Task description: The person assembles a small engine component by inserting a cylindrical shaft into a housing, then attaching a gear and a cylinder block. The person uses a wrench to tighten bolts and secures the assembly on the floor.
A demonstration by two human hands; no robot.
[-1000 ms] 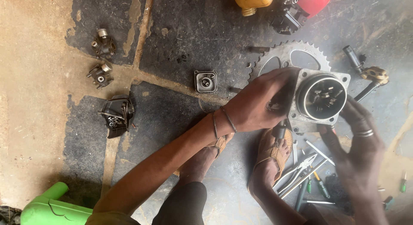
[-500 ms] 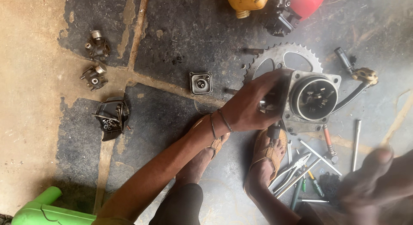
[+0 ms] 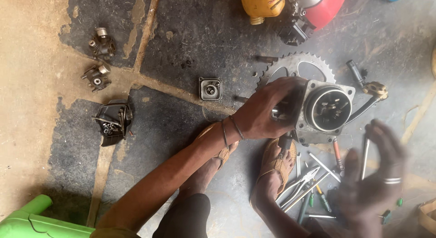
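My left hand (image 3: pixel 268 108) grips the left side of a grey metal engine cylinder head (image 3: pixel 324 110) and holds it upright on the floor, its round bore facing up at me. My right hand (image 3: pixel 374 181) hovers open and blurred over a scatter of hand tools (image 3: pixel 313 183) at the lower right; it touches nothing that I can see. A toothed chain sprocket (image 3: pixel 295 65) lies flat just behind the cylinder head. My two sandalled feet (image 3: pixel 274 163) rest under the part.
Two small carburettor-like parts (image 3: pixel 97 60) and a dark cover holding bolts (image 3: pixel 113 120) lie at the left. A small square metal cover (image 3: pixel 210 89) sits mid-floor. A yellow container (image 3: pixel 262 4) and a red machine part (image 3: pixel 324 6) stand at the top. A green plastic stool (image 3: pixel 32 222) is at bottom left.
My right hand left the cylinder head's right side, dropped to the lower right, and now hovers above the tools. My left hand kept its grip on the part.
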